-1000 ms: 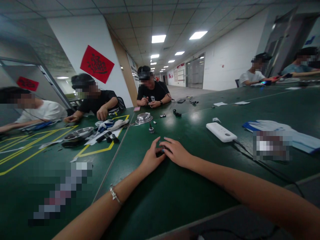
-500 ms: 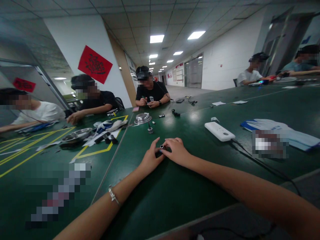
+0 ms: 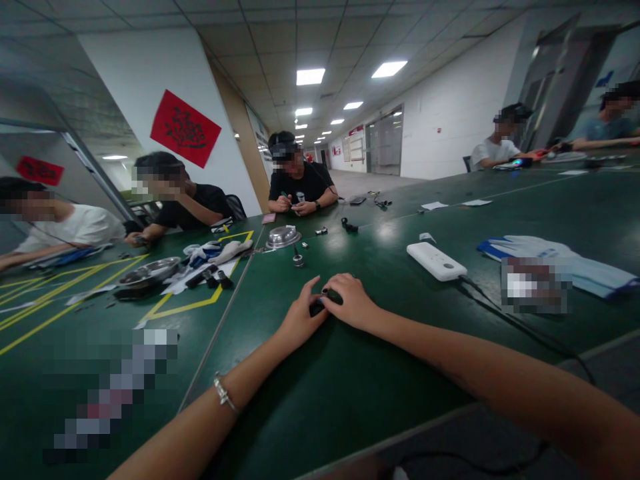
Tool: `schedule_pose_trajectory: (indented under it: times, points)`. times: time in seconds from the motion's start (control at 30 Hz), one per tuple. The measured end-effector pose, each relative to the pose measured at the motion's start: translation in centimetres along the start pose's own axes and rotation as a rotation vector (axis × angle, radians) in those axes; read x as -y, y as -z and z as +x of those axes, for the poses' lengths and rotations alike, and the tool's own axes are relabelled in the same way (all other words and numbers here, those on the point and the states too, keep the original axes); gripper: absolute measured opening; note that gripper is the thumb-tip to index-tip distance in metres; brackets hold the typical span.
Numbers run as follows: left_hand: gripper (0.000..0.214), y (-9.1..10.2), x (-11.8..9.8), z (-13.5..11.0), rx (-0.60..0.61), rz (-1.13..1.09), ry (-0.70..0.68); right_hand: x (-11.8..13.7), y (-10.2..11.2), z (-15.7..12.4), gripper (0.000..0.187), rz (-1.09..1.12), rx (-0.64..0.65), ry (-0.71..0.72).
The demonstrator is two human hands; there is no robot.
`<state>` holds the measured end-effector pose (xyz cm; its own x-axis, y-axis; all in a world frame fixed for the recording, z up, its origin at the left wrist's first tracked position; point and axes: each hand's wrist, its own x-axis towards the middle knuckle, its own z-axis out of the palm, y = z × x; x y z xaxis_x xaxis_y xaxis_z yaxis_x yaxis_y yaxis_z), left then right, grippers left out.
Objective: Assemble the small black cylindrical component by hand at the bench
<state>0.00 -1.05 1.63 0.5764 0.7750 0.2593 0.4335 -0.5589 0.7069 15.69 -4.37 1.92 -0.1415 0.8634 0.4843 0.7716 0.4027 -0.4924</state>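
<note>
Over the green table (image 3: 400,373), my left hand (image 3: 301,316) and my right hand (image 3: 354,301) meet at the fingertips. Between them is a small dark cylindrical part (image 3: 325,292) with a round, ring-like end facing up. My left fingers close around its lower side, with the forefinger pointing forward. My right thumb and fingers pinch near its top and cover much of it. Its lower portion is mostly hidden in my hands. Just beyond them, a metal part with a stem and round base (image 3: 299,259) stands upright beside a shiny metal bowl-like piece (image 3: 283,237).
A white power bank-like box (image 3: 436,261) with a black cable (image 3: 520,323) lies to the right, near white-and-blue gloves (image 3: 560,260). At left are a metal dish (image 3: 150,272), black cylinders (image 3: 225,280) and more gloves (image 3: 220,252). Several co-workers sit around the table.
My right fingers have shifted over the part's ring-like end, covering more of it. A co-worker at the left has raised a hand to the face. The view has moved slightly.
</note>
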Motion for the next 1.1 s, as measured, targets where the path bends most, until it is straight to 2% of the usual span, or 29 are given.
schedule_pose_trajectory:
  times: [0.07, 0.27, 0.43, 0.57, 0.67, 0.93, 1.1]
  points:
    - [0.068, -0.1, 0.1, 0.0, 0.004, -0.009, -0.010, 0.1, 0.0, -0.1, 0.015, -0.007, -0.008, 0.024]
    - [0.070, -0.2, 0.0, 0.0, -0.001, -0.050, -0.037, 0.1, 0.0, -0.2, 0.035, 0.013, -0.035, 0.074]
    - [0.071, -0.3, 0.3, 0.0, -0.004, -0.025, -0.007, -0.1, 0.4, -0.1, 0.026, -0.029, 0.010, 0.163]
    - [0.071, -0.2, 0.4, 0.0, 0.008, -0.041, -0.002, -0.4, 0.8, 0.0, 0.027, -0.030, 0.047, 0.220]
    - [0.071, -0.2, 0.4, 0.0, 0.018, -0.050, -0.008, -0.4, 1.0, 0.1, 0.025, -0.014, 0.061, 0.203]
    - [0.068, -0.2, 0.3, 0.0, 0.002, 0.005, -0.014, 0.4, 0.7, 0.1, 0.015, 0.007, 0.067, 0.049]
    - [0.068, -0.1, 0.0, 0.0, 0.009, 0.030, -0.003, 0.4, 0.7, -0.4, 0.030, -0.027, 0.037, 0.007]
